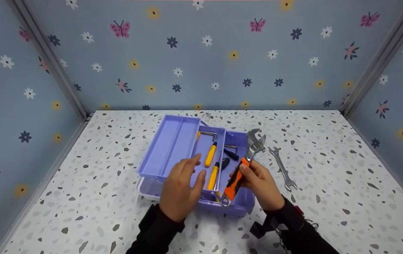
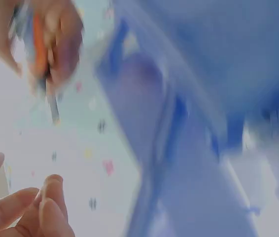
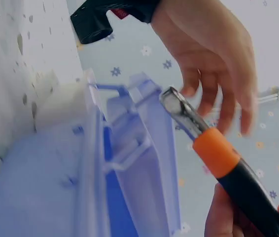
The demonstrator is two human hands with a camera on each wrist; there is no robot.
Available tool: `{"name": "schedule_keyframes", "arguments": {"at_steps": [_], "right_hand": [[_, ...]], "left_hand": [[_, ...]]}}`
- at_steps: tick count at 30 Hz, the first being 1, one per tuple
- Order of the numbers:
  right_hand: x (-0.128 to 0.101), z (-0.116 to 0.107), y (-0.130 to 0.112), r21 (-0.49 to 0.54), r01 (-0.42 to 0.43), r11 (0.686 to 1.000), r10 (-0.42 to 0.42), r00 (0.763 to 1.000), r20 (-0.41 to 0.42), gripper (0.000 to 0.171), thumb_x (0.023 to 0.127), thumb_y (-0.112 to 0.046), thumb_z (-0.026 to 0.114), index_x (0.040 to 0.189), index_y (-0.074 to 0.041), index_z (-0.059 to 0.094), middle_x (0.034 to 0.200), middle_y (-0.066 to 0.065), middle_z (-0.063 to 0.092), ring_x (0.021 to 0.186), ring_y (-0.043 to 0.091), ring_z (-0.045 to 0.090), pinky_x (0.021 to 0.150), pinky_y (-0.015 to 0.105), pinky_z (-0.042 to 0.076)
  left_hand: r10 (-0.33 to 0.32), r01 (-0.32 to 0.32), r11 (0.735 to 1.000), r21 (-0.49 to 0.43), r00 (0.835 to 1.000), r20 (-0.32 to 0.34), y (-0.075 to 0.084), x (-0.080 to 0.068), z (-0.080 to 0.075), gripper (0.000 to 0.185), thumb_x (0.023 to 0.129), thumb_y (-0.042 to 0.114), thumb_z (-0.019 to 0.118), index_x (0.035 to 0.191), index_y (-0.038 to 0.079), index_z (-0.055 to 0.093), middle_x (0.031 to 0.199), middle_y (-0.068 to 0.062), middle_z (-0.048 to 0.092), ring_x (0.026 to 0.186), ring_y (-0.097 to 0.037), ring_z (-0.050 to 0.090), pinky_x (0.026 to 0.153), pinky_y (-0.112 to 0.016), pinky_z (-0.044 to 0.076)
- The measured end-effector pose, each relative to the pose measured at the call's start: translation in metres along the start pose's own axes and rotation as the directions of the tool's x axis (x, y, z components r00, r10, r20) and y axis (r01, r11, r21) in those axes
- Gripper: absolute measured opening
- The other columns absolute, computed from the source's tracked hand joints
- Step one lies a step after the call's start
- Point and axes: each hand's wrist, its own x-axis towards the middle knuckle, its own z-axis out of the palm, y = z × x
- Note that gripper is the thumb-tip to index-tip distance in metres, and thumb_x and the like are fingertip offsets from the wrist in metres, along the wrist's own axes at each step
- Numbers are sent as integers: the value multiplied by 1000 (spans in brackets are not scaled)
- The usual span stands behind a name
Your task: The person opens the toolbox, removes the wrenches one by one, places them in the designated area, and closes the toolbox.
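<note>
My right hand (image 1: 263, 183) grips an adjustable wrench (image 1: 236, 181) by its orange and black handle, with the steel head pointing up and away. In the right wrist view the end of the wrench handle (image 3: 218, 158) shows between thumb and fingers. My left hand (image 1: 182, 187), fingers spread and holding nothing, hovers over the near side of a purple toolbox (image 1: 235, 210) with its trays unfolded. Yellow-handled screwdrivers (image 1: 211, 155) lie in the middle tray, along with a hex key (image 1: 208, 133). Black-handled tools (image 1: 231, 154) lie in the bottom compartment.
An open-ended wrench (image 1: 283, 169) lies on the speckled white table (image 1: 328, 204) to the right of the toolbox. The upper left tray (image 1: 173, 144) has two long compartments. Flower-patterned panels (image 1: 219, 70) enclose the table at the back and both sides.
</note>
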Motion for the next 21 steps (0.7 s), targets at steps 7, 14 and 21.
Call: {"name": "schedule_keyframes", "arguments": {"at_steps": [7,14,21], "right_hand": [[7,-25,-10,-29,35,999,-38,994,-106,19,105,-18,42,102,-1,49,84,5,64,74,16,63,69,30,55],[14,-56,-19,-147,89,985,-120,969,-216,25,107,-21,37,101,1,46,81,7,57,68,15,55,59,27,49],[19,-87,-20,-229,120,966,-181,947,-265,34,107,-27,33,98,4,41,74,3,49,55,10,42,47,22,37]], "left_hand": [[-153,160,985,68,983,-97,-38,10,-33,37,90,12,67,123,-6,62,104,-17,69,96,-34,62,86,-45,52],[-363,369,929,30,923,-132,-68,11,-48,38,92,11,63,125,-8,60,112,-25,64,107,-44,56,92,-54,44],[-537,538,842,45,843,-33,-93,8,-51,44,97,15,56,135,-8,52,134,-30,52,127,-46,47,106,-57,38]]}}
